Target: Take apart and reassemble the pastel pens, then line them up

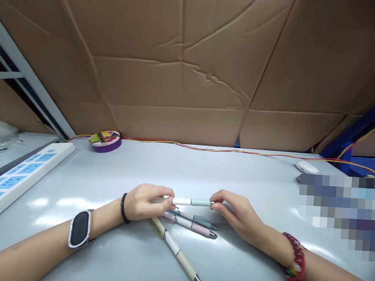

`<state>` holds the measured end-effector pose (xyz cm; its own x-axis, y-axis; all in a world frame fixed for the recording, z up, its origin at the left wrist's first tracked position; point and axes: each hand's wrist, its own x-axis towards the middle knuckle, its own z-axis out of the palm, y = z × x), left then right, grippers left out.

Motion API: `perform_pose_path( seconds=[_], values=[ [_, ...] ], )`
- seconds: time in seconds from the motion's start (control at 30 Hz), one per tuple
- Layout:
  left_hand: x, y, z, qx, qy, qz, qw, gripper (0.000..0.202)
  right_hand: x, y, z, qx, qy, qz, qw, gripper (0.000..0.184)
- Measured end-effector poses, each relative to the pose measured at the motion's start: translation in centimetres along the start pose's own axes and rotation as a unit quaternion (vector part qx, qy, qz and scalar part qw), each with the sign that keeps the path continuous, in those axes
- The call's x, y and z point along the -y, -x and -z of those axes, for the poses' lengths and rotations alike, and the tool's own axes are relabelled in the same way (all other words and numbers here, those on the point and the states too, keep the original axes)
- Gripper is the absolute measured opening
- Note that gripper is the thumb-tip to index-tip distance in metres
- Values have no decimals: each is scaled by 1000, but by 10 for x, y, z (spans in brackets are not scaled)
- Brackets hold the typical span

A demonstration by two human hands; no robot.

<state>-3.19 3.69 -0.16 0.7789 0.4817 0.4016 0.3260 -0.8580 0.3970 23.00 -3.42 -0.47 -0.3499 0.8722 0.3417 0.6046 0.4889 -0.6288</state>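
Between my two hands a white pen with a pale green grip (191,202) lies level, its length running left to right. My left hand (147,202) pinches one end between thumb and fingers. At the tip end, the thumb and forefinger of my right hand (235,211) close on the pen. Just below it on the desk lie a white pen with a blue grip (198,220) and one with a pink grip (195,228), their rear ends partly behind my left hand. A cream-coloured pen (177,252) points down to the right, nearer to me.
A white power strip (29,177) runs along the left side of the desk (110,254). Toward the back sit a purple-edged round tin or roll (106,142) and a white mouse (306,167). Red and yellow wires (206,149) follow the cardboard wall (178,85). A blurred patch covers the right edge.
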Motion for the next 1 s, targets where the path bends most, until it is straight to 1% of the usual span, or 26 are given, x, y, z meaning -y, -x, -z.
perform_pose_path(
  seconds=[0.1, 0.17, 0.27, 0.37, 0.43, 0.53, 0.63, 0.73, 0.9, 1.0],
  values=[
    [1, 1, -2, -6, 13, -12, 1000, 22, -1, 0, -1, 9, 3, -5, 1000, 20],
    [1, 1, -2, 0, -8, -7, 1000, 24, -1, -1, -2, 12, 7, -14, 1000, 21],
    [0, 0, 0, 30, -59, 10, 998, 29, -1, -1, -3, 10, 10, -25, 1000, 19],
    [-1, -2, 2, 62, -75, -2, 995, 31, -1, -1, -3, 0, 9, -32, 999, 17],
    [-1, -3, 2, 40, -83, -28, 995, 32, -1, 0, -3, -10, 7, -29, 999, 16],
    [0, -2, 0, -19, -106, -77, 991, 30, -1, 1, -3, -27, 7, -18, 999, 15],
    [2, -1, -2, -53, -144, -130, 980, 25, -1, 1, -3, -42, 4, -7, 999, 14],
    [5, -1, -4, -89, -183, -169, 964, 24, -3, 1, -4, -56, -2, 12, 998, 11],
    [8, -2, -4, -136, -217, -224, 940, 13, -7, 3, -6, -79, -9, 62, 995, 6],
    [7, -4, -2, -136, -217, -249, 934, 7, -7, 3, -6, -88, -7, 94, 992, 7]
  ],
)
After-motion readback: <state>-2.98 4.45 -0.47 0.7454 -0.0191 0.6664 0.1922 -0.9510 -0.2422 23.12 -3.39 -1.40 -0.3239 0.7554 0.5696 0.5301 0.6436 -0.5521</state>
